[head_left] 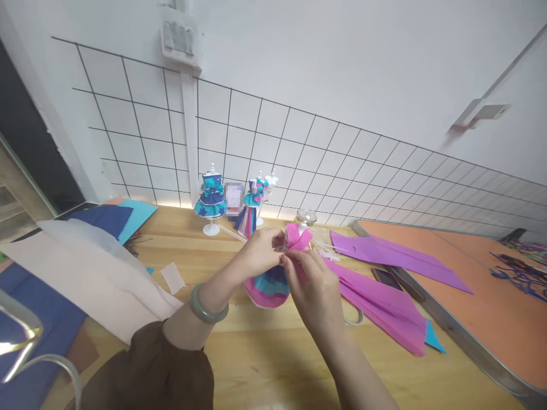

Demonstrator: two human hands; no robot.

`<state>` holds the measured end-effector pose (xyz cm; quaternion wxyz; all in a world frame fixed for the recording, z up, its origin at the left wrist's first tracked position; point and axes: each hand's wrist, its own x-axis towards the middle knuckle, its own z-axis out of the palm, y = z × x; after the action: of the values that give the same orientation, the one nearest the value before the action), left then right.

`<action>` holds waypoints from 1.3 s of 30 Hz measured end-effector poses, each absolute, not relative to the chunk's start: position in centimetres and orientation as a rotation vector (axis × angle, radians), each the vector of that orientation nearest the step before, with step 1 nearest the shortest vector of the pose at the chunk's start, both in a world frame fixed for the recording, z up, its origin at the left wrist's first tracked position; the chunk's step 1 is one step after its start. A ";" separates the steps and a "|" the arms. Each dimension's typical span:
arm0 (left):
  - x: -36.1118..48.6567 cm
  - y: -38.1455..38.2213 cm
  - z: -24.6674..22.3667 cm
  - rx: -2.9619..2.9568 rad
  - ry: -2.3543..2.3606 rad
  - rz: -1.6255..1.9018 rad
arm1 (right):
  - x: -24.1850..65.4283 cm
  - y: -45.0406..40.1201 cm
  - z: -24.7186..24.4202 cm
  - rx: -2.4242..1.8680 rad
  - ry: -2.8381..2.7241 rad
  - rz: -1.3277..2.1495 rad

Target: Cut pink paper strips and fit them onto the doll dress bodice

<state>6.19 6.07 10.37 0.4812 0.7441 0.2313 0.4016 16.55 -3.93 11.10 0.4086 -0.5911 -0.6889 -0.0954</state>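
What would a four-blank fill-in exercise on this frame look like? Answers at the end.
1. A pale green bangle circles the ____ wrist.
2. The left hand and right hand are both at a small dress whose crossed top is ____ in colour.
3. Of the two hands, the ____ one is nearer the dark phone.
4. The blue ruffled dress at the back is on a ____ stand.

Missing words: left; pink; right; white.

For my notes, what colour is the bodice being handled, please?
Bright pink bodice, clearest in head view.
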 end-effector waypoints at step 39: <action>4.3 8.8 9.6 1.739 0.296 0.745 | 19.1 -2.2 8.6 -1.205 -1.391 1.195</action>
<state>4.31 8.81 9.59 0.5757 0.7426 0.1262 0.3181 19.12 -2.20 8.59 0.4561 -0.4887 -0.5641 0.4847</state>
